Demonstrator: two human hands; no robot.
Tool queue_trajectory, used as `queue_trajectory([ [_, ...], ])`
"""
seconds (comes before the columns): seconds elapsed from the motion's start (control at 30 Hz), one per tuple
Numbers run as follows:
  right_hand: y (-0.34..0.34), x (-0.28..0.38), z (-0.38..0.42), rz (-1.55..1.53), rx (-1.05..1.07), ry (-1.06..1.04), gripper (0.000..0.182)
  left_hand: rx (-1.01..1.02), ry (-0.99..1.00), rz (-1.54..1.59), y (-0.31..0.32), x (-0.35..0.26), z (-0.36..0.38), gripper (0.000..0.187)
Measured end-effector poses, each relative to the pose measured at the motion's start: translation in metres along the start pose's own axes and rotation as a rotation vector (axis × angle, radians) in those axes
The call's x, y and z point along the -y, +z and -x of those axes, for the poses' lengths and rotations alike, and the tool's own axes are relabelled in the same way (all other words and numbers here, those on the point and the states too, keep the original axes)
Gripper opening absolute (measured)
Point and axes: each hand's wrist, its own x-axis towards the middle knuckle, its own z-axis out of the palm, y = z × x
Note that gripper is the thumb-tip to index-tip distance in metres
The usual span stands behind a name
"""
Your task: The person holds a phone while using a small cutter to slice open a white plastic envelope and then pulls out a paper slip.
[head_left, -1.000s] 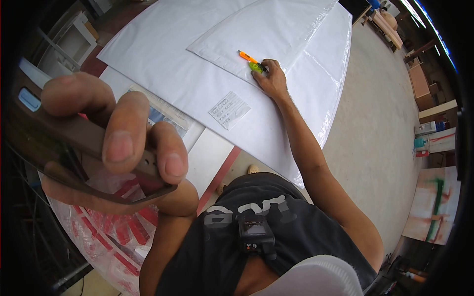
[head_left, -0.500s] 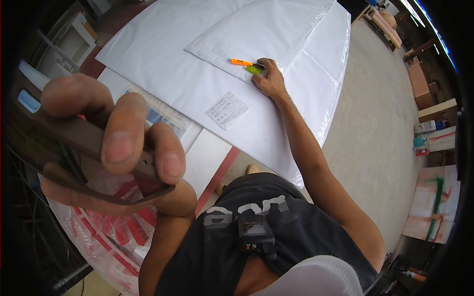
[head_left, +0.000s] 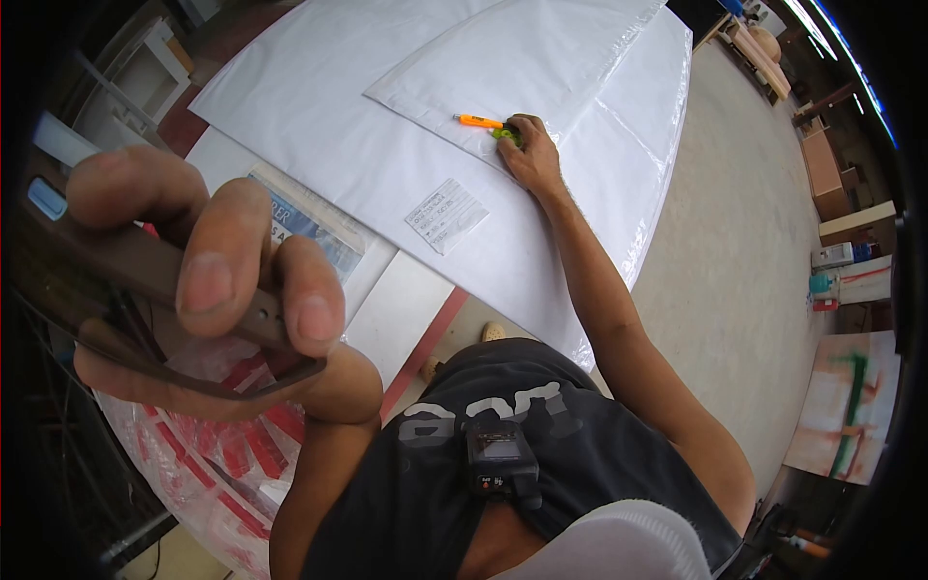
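Close to the camera on the left, my left hand (head_left: pixel 217 261) is wrapped round a brown object with a dark glossy face (head_left: pixel 145 275). Its kind does not show clearly, and the thumb passes beneath it. Out over the white sheet (head_left: pixel 319 97), my right hand (head_left: pixel 532 155) has its fingers curled onto a small lime-green item (head_left: pixel 505 136), partly hidden under them. An orange pen-like tool (head_left: pixel 478 121) with a dark end sticks out leftward from the same fingers. Nearer me on the sheet lies a paper slip (head_left: pixel 447 217) with handwriting.
Clear plastic film wraps the large white sheet's right edge. Below it are a white board (head_left: pixel 401 300), a blue printed packet (head_left: pixel 309 227) and red-striped plastic wrapping (head_left: pixel 232 464). Concrete floor (head_left: pixel 715 222) runs along the right, with a paint-marked panel (head_left: pixel 841 406) beyond.
My left hand and the brown object have shifted slightly left, uncovering more of the blue packet. My right fingers now cover more of the lime-green item and the tool's dark end.
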Motion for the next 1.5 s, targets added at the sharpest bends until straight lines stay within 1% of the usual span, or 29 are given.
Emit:
queue_trajectory([
  [0.27, 0.000, 0.001, 0.001, -0.024, 0.002, 0.027, 0.043, -0.015, 0.007, -0.021, 0.004, 0.003, -0.003, 0.040],
  [0.33, 0.004, -0.006, 0.000, -0.037, -0.035, -0.031, 0.041, -0.016, 0.009, -0.025, 0.004, 0.006, -0.006, 0.039],
  [0.53, 0.007, -0.010, -0.001, -0.058, -0.057, -0.065, 0.040, -0.019, 0.016, -0.030, 0.011, 0.009, -0.005, 0.036],
  [0.6, 0.006, -0.008, -0.001, -0.051, -0.050, -0.056, 0.040, -0.021, 0.019, -0.031, 0.007, 0.016, -0.012, 0.035],
  [0.63, 0.005, -0.007, -0.001, -0.043, -0.045, -0.049, 0.040, -0.023, 0.021, -0.032, 0.008, 0.007, -0.005, 0.035],
  [0.73, 0.004, -0.003, 0.001, -0.027, -0.040, -0.032, 0.041, -0.026, 0.026, -0.035, 0.013, 0.006, -0.002, 0.034],
  [0.77, 0.004, -0.003, 0.001, -0.027, -0.040, -0.032, 0.041, -0.027, 0.028, -0.036, 0.014, 0.019, -0.010, 0.033],
  [0.8, 0.004, -0.003, 0.001, -0.020, -0.040, -0.035, 0.041, -0.027, 0.030, -0.036, 0.014, 0.006, -0.001, 0.033],
  [0.97, 0.003, 0.000, 0.001, -0.006, -0.038, -0.019, 0.041, -0.030, 0.039, -0.041, 0.013, 0.009, -0.005, 0.030],
  [1.13, 0.003, -0.001, 0.001, 0.001, -0.050, -0.035, 0.040, -0.033, 0.048, -0.044, 0.018, 0.021, -0.011, 0.028],
  [1.2, 0.002, 0.001, 0.001, 0.005, -0.052, -0.032, 0.040, -0.034, 0.051, -0.045, 0.010, 0.013, -0.011, 0.027],
  [1.3, 0.003, 0.000, 0.001, 0.000, -0.052, -0.028, 0.039, -0.038, 0.059, -0.047, 0.016, 0.022, -0.012, 0.026],
  [1.33, 0.004, -0.001, 0.000, -0.009, -0.051, -0.026, 0.039, -0.040, 0.062, -0.048, 0.018, 0.014, -0.005, 0.025],
  [1.5, 0.007, -0.005, -0.001, -0.009, -0.057, -0.046, 0.038, -0.049, 0.075, -0.052, 0.021, 0.014, -0.002, 0.023],
])
